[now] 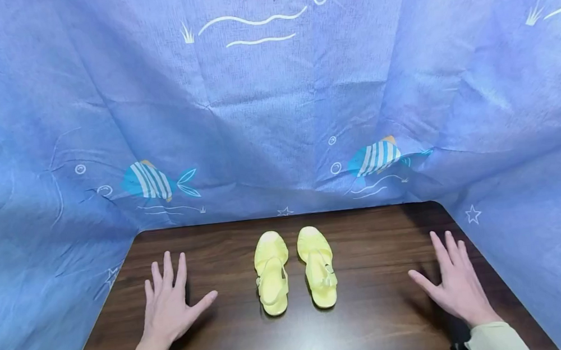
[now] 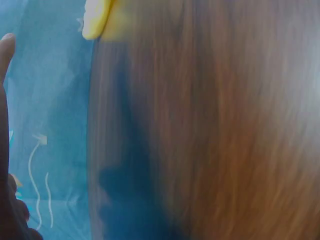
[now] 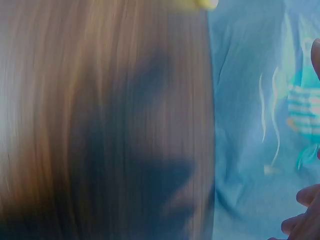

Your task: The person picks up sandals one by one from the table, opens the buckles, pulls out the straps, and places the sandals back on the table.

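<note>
L sandal (image 1: 272, 277) and R sandal (image 1: 318, 270), both yellow, are standing upright mid-tabletop (image 1: 236, 342), toes pointing at the far edge w/ a narrow gap btwn them. L hand (image 1: 167, 307) is lying well off to the left, R hand (image 1: 457, 287) well off to the right, each w/ fingers spread and thumb pointing inward, holding nothing; shadows are suggesting both are hovering, but contact can't be told for sure. Wrist views are catching only a bit of yellow at the top edge. For handling the pair well, prob. best to be bringing one hand to each sandal from its outer side, thumb and fingers going low along the sole, keeping off the thin straps b/c these are likely bending or snagging first. Surface is looking smooth, so a light but sure grip should be doing, w/ both soles staying level. Re containers: no box, tray or bag is showing; nearest equiv. is the sandals themselves, whose footbeds are showing bare towards the heel, while the toe ends are covered, so can't tell what, if anything, is sitting in there. Patterned blue cloth (image 1: 275, 119) is hanging behind & at both sides.
</note>
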The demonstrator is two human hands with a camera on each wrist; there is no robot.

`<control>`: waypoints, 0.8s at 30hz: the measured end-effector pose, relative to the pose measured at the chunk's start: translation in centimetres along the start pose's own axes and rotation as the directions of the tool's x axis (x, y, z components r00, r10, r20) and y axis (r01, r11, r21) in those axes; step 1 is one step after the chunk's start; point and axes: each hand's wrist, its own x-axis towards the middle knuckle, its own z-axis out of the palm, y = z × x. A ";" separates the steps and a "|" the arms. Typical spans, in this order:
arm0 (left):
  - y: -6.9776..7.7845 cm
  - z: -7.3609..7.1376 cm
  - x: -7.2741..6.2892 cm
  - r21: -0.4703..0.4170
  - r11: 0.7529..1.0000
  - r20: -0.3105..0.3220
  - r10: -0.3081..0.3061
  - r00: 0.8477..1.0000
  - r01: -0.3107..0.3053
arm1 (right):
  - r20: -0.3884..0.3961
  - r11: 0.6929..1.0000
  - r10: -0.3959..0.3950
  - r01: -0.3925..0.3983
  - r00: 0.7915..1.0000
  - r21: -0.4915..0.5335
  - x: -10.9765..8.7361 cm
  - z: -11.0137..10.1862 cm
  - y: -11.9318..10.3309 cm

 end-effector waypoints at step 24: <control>8.1 4.4 -1.0 -0.523 0.852 0.149 0.091 0.985 0.000 | -0.082 0.817 -0.286 0.287 0.955 0.500 -0.1 4.6 -14.2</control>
